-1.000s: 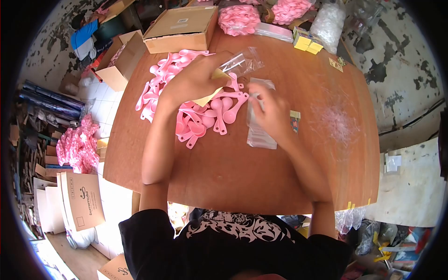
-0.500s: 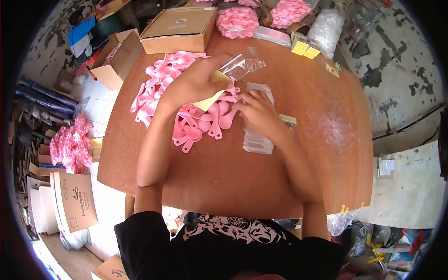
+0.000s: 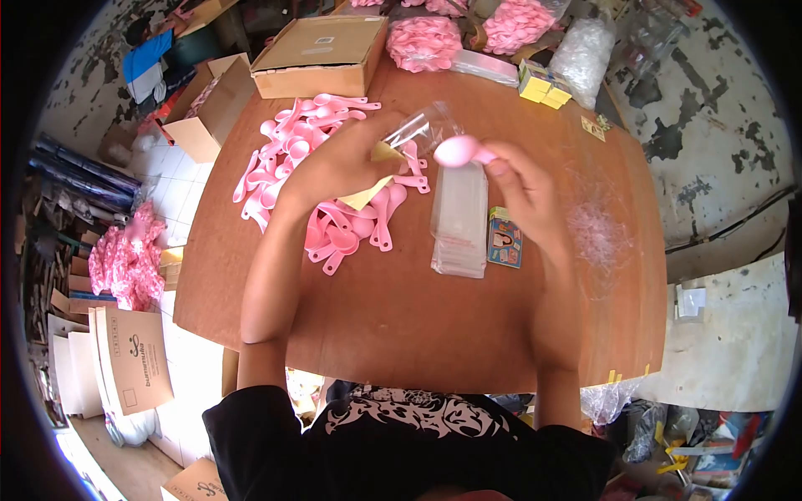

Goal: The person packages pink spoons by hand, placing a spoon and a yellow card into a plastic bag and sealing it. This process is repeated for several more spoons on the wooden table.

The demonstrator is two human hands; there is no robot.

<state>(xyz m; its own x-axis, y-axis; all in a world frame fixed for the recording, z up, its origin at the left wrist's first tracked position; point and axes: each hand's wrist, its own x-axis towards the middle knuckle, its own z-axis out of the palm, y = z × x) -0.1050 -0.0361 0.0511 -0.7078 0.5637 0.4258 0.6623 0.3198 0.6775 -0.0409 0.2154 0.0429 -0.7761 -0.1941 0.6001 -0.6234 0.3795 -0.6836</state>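
Observation:
Between the thumb and fingers of my right hand (image 3: 525, 184) is the handle of a pink spoon (image 3: 456, 152), its bowl pointing left toward a clear plastic bag (image 3: 424, 127). My left hand (image 3: 338, 163) is closed around this bag and a piece of yellow paper (image 3: 368, 194); part of its grip is hidden. Around and below the left hand spreads a pile of pink spoons (image 3: 280, 159). Beneath the right hand lies a stack of flat clear bags (image 3: 459, 221), with a small printed card box (image 3: 505, 242) beside it.
A cardboard box (image 3: 319, 58) stands at the table's back left. Bagged pink spoons (image 3: 424, 42), small yellow boxes (image 3: 545, 83) and a bulky plastic bag (image 3: 583, 57) line the far edge. Clear plastic scraps (image 3: 600, 238) lie at right. A person in blue (image 3: 147, 58) is far left.
My right hand has lifted a pink spoon from the pile's right edge and moved it up and right. The bag stack and printed box are now uncovered. My left hand stays nearly in place.

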